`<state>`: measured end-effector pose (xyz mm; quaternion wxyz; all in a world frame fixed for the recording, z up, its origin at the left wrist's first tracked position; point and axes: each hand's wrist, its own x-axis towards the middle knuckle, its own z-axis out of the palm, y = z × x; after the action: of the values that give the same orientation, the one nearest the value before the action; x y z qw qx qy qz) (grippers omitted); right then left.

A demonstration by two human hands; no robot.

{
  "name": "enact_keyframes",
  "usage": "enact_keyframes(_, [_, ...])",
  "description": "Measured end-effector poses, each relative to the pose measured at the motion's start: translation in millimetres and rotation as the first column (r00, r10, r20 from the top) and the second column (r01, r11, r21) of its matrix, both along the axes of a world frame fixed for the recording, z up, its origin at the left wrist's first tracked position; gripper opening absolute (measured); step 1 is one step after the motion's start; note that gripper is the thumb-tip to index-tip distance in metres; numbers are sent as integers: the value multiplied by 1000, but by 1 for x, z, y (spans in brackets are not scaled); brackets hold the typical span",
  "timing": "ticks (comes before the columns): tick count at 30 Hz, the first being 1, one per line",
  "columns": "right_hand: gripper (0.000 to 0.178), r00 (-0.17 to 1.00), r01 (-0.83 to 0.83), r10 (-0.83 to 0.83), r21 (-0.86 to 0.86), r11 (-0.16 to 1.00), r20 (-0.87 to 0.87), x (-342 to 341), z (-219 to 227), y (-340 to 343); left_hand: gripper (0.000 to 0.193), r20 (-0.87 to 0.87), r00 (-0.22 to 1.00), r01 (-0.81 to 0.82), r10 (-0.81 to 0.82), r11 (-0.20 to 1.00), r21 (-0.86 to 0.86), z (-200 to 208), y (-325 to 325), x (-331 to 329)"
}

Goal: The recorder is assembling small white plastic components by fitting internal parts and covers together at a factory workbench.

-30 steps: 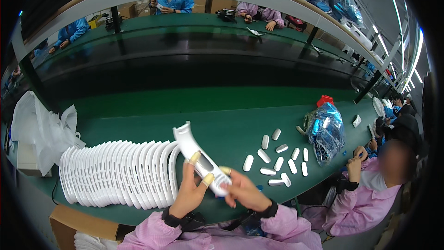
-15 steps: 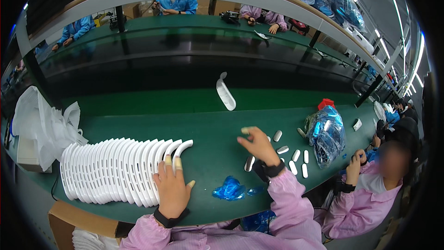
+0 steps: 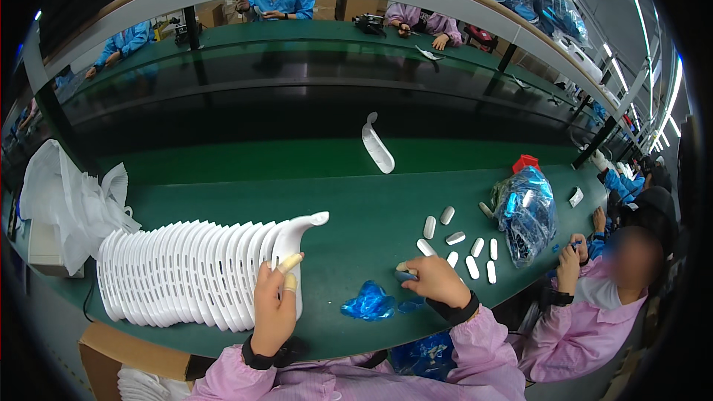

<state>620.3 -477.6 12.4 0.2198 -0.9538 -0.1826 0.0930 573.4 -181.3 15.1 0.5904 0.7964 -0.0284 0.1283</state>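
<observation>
A long row of curved white plastic shells [image 3: 171,271] with slots stands on the green table, packed side by side. My left hand [image 3: 275,315], with finger cots on some fingers, is closed on the shell at the row's right end [image 3: 292,236], whose knobbed tip points right. My right hand [image 3: 443,282] pinches a small oval piece [image 3: 405,275] between thumb and fingers, just above the table; the fingers partly cover it. Several similar white oval pieces [image 3: 475,247] lie to the right of that hand. Crumpled blue film [image 3: 369,303] rests between my two hands.
A dark conveyor belt with a green edge runs beyond the table, carrying a white shell [image 3: 379,150]. At right are a bag of blue-wrapped parts [image 3: 524,215], a red box [image 3: 525,163] and a co-worker [image 3: 575,327]. White bags [image 3: 67,200] stand left; a cardboard box [image 3: 134,356] sits below.
My left hand has gripped the end shell and turned its face outward. My right hand has come down and now pinches an oval piece. The shell on the belt has shifted right.
</observation>
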Motion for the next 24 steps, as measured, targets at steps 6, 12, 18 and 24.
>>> enact_keyframes(6, [25, 987, 95, -52, 292, 952, -153, -8, 5, -1, 40, -257, 894, 93, -367, 713, -695, 7, 1, -2])
enact_keyframes(12, [13, 871, 343, 235, 877, 336, -431, -10, 52, 45, 35, -303, 758, 191, -577, 641, -744, 2, -14, -6])
enact_keyframes(18, [28, 733, 599, 348, 797, 76, -584, -10, 47, 86, 32, -152, 737, 321, -658, 539, -779, 15, -19, -10])
enact_keyframes(24, [27, 791, 552, 266, 831, 76, -550, -14, 27, 96, 28, -205, 808, 242, -553, 627, -740, 10, -24, -10])
